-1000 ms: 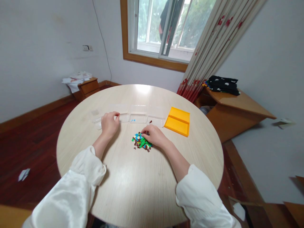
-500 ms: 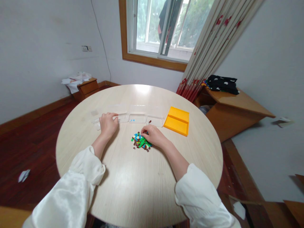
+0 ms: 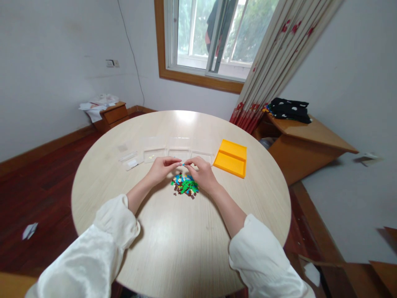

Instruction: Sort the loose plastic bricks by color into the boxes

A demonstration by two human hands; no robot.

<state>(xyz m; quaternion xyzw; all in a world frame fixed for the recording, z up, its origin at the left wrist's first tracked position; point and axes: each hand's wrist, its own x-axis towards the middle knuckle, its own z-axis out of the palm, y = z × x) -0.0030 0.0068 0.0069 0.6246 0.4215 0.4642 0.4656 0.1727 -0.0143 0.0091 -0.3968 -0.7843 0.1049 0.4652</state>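
My left hand [image 3: 163,169] and my right hand [image 3: 202,173] meet above the middle of the table, fingertips pinched together. Between them is a tiny blue building brick [image 3: 183,164], which the fingers of both hands seem to grip. Just below lies a pile of small building bricks [image 3: 186,187] in green, brown, blue and pale yellow. Behind the hands stand three clear plastic boxes with raised lids. The left box [image 3: 145,160] holds a few pale yellow bricks [image 3: 151,157]. My fingers partly hide the middle box [image 3: 179,150] and the right box [image 3: 206,158].
An open yellow case [image 3: 230,165] lies right of the clear boxes. Small clear and white plastic pieces [image 3: 132,164] rest at the left. The round table [image 3: 173,248] has a curved edge all around. Beyond it are a small cabinet [image 3: 114,114] and a tilted wooden desk [image 3: 316,145].
My left hand has moved right from the left box to meet my right hand. My right hand has lifted slightly up from the pile, and a blue brick now shows between the fingertips.
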